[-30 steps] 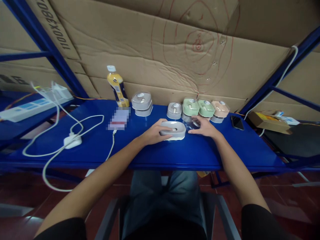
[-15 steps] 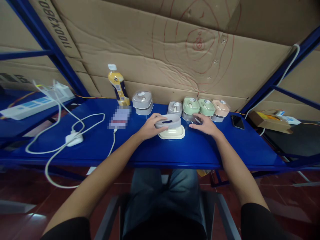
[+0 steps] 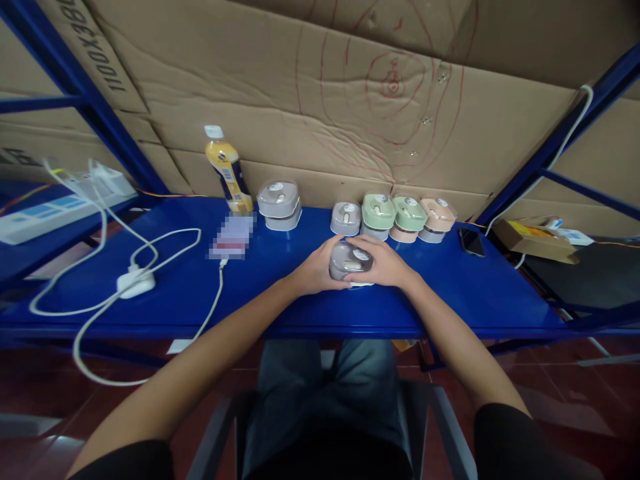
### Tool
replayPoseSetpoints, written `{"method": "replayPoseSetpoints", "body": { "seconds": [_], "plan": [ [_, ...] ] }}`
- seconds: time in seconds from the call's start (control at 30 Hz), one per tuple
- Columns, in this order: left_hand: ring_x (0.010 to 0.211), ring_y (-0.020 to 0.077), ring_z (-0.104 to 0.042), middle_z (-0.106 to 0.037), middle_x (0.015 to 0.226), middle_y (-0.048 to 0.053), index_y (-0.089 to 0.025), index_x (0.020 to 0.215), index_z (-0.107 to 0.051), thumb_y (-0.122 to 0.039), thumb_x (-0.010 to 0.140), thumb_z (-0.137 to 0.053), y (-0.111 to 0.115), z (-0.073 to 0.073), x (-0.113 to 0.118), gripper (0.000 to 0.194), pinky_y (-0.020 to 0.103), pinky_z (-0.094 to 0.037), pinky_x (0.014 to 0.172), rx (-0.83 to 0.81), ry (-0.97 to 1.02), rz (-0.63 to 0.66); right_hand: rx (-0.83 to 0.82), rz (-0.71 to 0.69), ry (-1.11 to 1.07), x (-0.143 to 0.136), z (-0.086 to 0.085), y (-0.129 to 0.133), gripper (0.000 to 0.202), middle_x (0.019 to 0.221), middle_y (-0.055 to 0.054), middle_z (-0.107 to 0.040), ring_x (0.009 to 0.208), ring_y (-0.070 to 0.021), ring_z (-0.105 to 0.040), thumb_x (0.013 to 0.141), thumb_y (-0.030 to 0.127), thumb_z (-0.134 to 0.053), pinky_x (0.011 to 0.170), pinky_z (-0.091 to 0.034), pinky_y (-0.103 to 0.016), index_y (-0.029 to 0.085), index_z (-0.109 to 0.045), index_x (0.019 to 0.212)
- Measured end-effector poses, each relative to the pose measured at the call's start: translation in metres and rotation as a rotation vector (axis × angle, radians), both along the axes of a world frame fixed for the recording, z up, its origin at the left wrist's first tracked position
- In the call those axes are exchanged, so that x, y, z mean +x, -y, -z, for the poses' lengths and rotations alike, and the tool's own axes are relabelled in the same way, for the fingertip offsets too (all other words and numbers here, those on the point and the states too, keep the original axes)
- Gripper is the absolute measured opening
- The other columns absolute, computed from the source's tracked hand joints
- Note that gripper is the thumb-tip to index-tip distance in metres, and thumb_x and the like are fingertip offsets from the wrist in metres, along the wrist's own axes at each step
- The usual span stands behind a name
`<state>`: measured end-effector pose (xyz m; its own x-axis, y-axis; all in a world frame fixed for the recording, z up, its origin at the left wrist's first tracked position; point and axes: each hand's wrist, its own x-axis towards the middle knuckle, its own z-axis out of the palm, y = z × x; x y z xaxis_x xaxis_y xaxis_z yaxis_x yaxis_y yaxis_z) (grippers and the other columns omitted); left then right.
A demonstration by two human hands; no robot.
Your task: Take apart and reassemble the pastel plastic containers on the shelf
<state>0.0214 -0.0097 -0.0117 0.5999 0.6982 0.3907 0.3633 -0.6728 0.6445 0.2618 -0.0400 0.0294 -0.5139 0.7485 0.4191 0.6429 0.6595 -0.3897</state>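
Note:
Between my two hands is a small rounded grey box with a clear lid [image 3: 341, 259], a round white sticker on its top. My left hand [image 3: 319, 269] wraps its left side, thumb along the near edge. My right hand [image 3: 385, 263] closes round the right side, its thumb across the front of the lid. A sliver of the cream base [image 3: 366, 285] shows beneath; most of it is hidden by the hands. Just behind stands a similar grey box [image 3: 345, 219], apart from my fingers.
Stacked green boxes [image 3: 378, 210] and a pink-topped stack [image 3: 438, 215] line the back of the blue table [image 3: 310, 313]. Another grey stack [image 3: 280, 203] stands left, beside a yellow bottle [image 3: 227, 167]. A phone [image 3: 471, 241] lies right; a white cable and charger [image 3: 136, 283] lie left.
The grey ring in my left hand and the clear lid in my right have come together over the cream base. My right hand has moved left, and both hands now clasp the box.

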Motion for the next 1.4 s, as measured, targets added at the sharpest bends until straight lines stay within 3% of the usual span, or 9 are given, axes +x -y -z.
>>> {"method": "replayPoseSetpoints", "body": {
  "seconds": [0.47, 0.6, 0.7, 0.83, 0.93, 1.03, 1.13, 1.27, 1.4],
  "plan": [
    [0.159, 0.046, -0.036, -0.032, 0.172, 0.029, -0.013, 0.167, -0.021, -0.06, 0.059, -0.099, 0.002, 0.001, 0.001, 0.141, 0.06, -0.034, 0.129, -0.039, -0.059, 0.003, 0.006, 0.028, 0.152, -0.01, -0.008, 0.007, 0.088, 0.134, -0.015, -0.067, 0.123, -0.0398, -0.067, 0.075, 0.068, -0.086, 0.105, -0.057, -0.059, 0.024, -0.064, 0.148],
    [0.156, 0.0433, -0.041, -0.039, 0.168, 0.026, -0.014, 0.165, -0.026, -0.054, 0.065, -0.096, 0.004, -0.004, -0.001, 0.129, 0.057, -0.037, 0.128, -0.003, -0.09, 0.014, -0.007, 0.021, 0.114, -0.008, -0.004, 0.006, 0.092, 0.134, -0.014, -0.066, 0.123, -0.0388, -0.067, 0.075, 0.073, -0.085, 0.106, -0.057, -0.059, 0.025, -0.061, 0.15],
    [0.148, 0.0378, -0.051, -0.049, 0.159, 0.021, -0.017, 0.165, -0.032, -0.049, 0.08, -0.087, 0.017, -0.012, -0.009, 0.106, 0.052, -0.043, 0.124, 0.088, -0.139, -0.003, 0.005, 0.026, 0.051, -0.005, 0.003, 0.004, 0.101, 0.142, -0.016, -0.062, 0.132, -0.0391, -0.063, 0.071, 0.079, -0.084, 0.112, -0.054, -0.059, 0.024, -0.057, 0.152],
    [0.122, 0.0357, -0.065, -0.062, 0.133, 0.016, -0.024, 0.164, -0.04, -0.05, 0.094, -0.074, 0.056, -0.024, -0.026, 0.082, 0.049, -0.055, 0.105, 0.188, -0.376, -0.252, 0.027, 0.07, 0.015, -0.009, 0.012, 0.001, 0.105, 0.152, -0.02, -0.053, 0.144, -0.0414, -0.054, 0.073, 0.083, -0.079, 0.12, -0.048, -0.061, 0.021, -0.052, 0.153],
    [0.114, 0.0382, -0.067, -0.066, 0.122, 0.018, -0.023, 0.161, -0.047, -0.057, 0.097, -0.069, 0.086, -0.031, -0.035, 0.076, 0.046, -0.057, 0.094, 0.236, -0.551, -0.52, 0.06, 0.077, 0.034, -0.019, 0.015, 0.001, 0.098, 0.156, -0.021, -0.05, 0.147, -0.0408, -0.052, 0.081, 0.079, -0.075, 0.122, -0.047, -0.06, 0.021, -0.05, 0.155],
    [0.107, 0.041, -0.069, -0.068, 0.114, 0.021, -0.02, 0.162, -0.047, -0.066, 0.099, -0.06, 0.095, -0.038, -0.035, 0.078, 0.046, -0.056, 0.087, 0.238, -0.696, -0.703, 0.088, 0.065, 0.056, -0.026, 0.016, 0.003, 0.086, 0.154, -0.019, -0.052, 0.145, -0.039, -0.053, 0.089, 0.073, -0.071, 0.12, -0.05, -0.059, 0.022, -0.05, 0.155],
    [0.103, 0.0431, -0.07, -0.069, 0.112, 0.024, -0.015, 0.165, -0.041, -0.066, 0.102, -0.053, 0.079, -0.046, -0.029, 0.081, 0.047, -0.056, 0.082, 0.205, -0.774, -0.783, 0.084, 0.066, 0.059, -0.024, 0.016, 0.005, 0.075, 0.149, -0.017, -0.056, 0.141, -0.0372, -0.057, 0.094, 0.069, -0.068, 0.117, -0.052, -0.058, 0.025, -0.053, 0.152],
    [0.105, 0.0447, -0.071, -0.07, 0.117, 0.029, -0.01, 0.164, -0.041, -0.054, 0.105, -0.053, 0.035, -0.054, -0.017, 0.074, 0.049, -0.055, 0.082, 0.138, -0.78, -0.829, 0.033, 0.07, 0.031, -0.014, 0.017, 0.003, 0.064, 0.143, -0.015, -0.061, 0.129, -0.0337, -0.065, 0.098, 0.062, -0.066, 0.11, -0.057, -0.055, 0.024, -0.056, 0.148],
    [0.109, 0.0459, -0.072, -0.07, 0.122, 0.032, -0.008, 0.163, -0.039, -0.046, 0.102, -0.059, -0.003, -0.055, -0.005, 0.075, 0.05, -0.056, 0.085, 0.138, -0.724, -0.787, -0.004, 0.068, 0.009, -0.008, 0.02, -0.001, 0.059, 0.137, -0.015, -0.063, 0.118, -0.0313, -0.069, 0.098, 0.059, -0.068, 0.105, -0.059, -0.054, 0.022, -0.059, 0.143]
  ]
}}
